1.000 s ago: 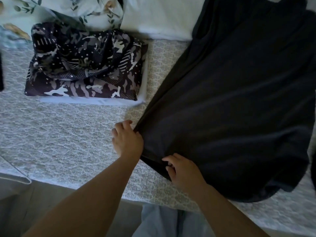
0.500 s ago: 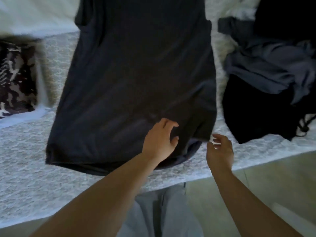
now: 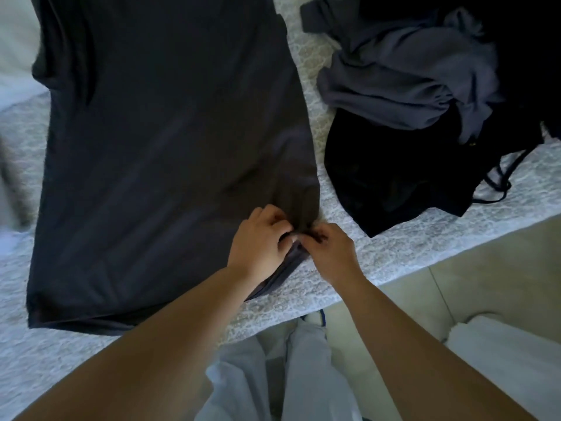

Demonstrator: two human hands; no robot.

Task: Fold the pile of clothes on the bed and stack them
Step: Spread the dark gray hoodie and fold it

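A dark grey T-shirt (image 3: 170, 153) lies spread flat on the bed (image 3: 379, 262), its hem toward me. At the shirt's near right hem corner my left hand (image 3: 261, 241) and my right hand (image 3: 329, 250) meet, both pinching the bunched fabric there. To the right lies a pile of unfolded clothes: a grey-blue garment (image 3: 403, 77) on top of a black garment (image 3: 391, 174) with thin straps.
The bed has a pale lace-patterned cover, and its near edge runs diagonally across the lower frame. Beyond the edge is light tiled floor (image 3: 491, 293). A white pillow (image 3: 15, 56) sits at the far left. My light trousers (image 3: 291, 375) show below.
The view swung right, away from the folded camouflage stack. My hands moved from the shirt's left hem corner to its right corner and now pinch it together.
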